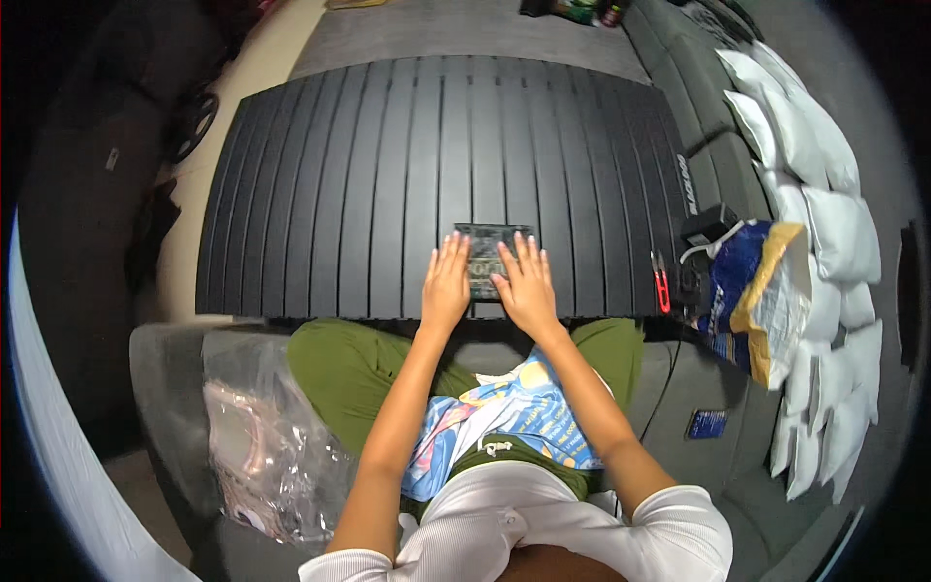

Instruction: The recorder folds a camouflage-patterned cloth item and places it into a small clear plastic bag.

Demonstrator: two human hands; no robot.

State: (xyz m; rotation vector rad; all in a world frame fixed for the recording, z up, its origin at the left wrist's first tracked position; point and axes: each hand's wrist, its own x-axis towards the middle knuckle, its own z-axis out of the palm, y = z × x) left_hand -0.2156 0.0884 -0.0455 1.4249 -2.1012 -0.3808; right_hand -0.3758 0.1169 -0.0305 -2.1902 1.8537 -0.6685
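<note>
A flat, dark, square packet (487, 239) with pale lettering lies near the front edge of the black slatted table (369, 184). My left hand (447, 288) rests flat along its left side, fingers stretched away from me. On the opposite side my right hand (527, 288) is spread over the packet's right part, thumb pointing inward. Neither hand is wrapped round it. Whether the packet is a box or a pouch I cannot tell. A blue patterned piece of plastic or cloth (553, 419) lies across my lap.
Red-handled snips (661, 285) lie at the table's right edge, beside a black box (711, 224) and a blue and gold bag (742, 276). White pillow-like packs (839, 233) line the right side. A clear plastic bag (281, 466) sits on the sofa at left, a small dark-blue packet (707, 424) at right.
</note>
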